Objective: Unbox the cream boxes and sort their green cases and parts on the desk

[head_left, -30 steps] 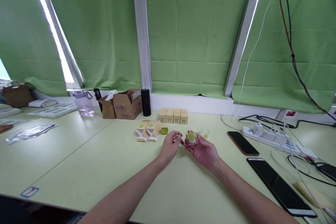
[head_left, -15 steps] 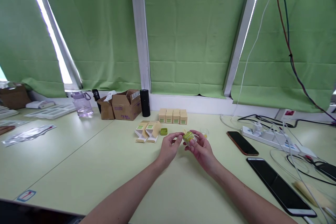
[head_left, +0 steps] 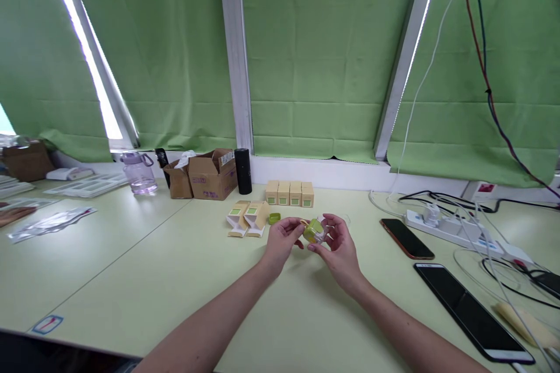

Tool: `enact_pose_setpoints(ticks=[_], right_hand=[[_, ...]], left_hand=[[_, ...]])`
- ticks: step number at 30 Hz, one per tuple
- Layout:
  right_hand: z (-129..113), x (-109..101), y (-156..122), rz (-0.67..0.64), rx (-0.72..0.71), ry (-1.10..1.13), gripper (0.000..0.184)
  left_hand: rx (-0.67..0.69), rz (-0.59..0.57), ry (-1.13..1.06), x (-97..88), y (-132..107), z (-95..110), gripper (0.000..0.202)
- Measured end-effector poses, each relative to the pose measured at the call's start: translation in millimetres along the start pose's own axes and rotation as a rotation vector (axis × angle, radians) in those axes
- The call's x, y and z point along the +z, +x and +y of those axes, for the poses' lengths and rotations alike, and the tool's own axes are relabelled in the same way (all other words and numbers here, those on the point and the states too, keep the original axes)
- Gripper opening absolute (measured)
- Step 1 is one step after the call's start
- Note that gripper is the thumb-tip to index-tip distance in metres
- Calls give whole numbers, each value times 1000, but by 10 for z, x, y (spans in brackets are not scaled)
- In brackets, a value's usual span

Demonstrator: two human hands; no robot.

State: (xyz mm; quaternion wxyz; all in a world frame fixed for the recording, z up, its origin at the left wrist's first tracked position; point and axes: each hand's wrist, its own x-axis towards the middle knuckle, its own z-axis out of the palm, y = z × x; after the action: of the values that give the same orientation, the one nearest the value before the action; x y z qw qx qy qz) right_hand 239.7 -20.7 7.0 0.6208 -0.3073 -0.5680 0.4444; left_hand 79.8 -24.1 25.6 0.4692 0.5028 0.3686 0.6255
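Between my hands, above the table, is a small clear case with a green top and a pale yellow loop (head_left: 313, 231). My left hand (head_left: 280, 245) pinches the loop side of the case between thumb and fingers. My right hand (head_left: 342, 252) grips its clear end with thumb and fingertips. Just behind my left hand a small green square lid (head_left: 274, 218) lies on the table. Two small cardboard boxes with open flaps (head_left: 248, 218) lie beside that lid. Behind the right fingers, a clear plastic piece (head_left: 347, 219) is mostly hidden.
Several small closed cardboard boxes (head_left: 289, 193) stand in a row farther back. Left of them are a black cylinder (head_left: 243, 171), a brown carton (head_left: 212, 176) and a purple bottle (head_left: 139, 173). Two phones (head_left: 470, 309), a power strip (head_left: 455, 232) and loose cables lie at right.
The case has turned, so its green top now faces left and its clear end points right. My right fingers have shifted around the clear end.
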Motion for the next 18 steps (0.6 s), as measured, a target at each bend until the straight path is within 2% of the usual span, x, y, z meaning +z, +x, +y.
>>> enact_pose_setpoints(ticks=[4,9,14,18], right_hand=[[17,-29,-34,0,-136,-132,71],[48,-66,-34,-23,-290,-223,57],[44,-89,-20,-32,-383,-266,51],[58,-100,-21,-47,-401,-292,49]], left_hand=[[11,-27,-39,0,8,0,33],[24,-15,-63,12,-4,5,27],[96,-11,-15,39,-45,45,19],[190,-23,40,43,-69,47,12]])
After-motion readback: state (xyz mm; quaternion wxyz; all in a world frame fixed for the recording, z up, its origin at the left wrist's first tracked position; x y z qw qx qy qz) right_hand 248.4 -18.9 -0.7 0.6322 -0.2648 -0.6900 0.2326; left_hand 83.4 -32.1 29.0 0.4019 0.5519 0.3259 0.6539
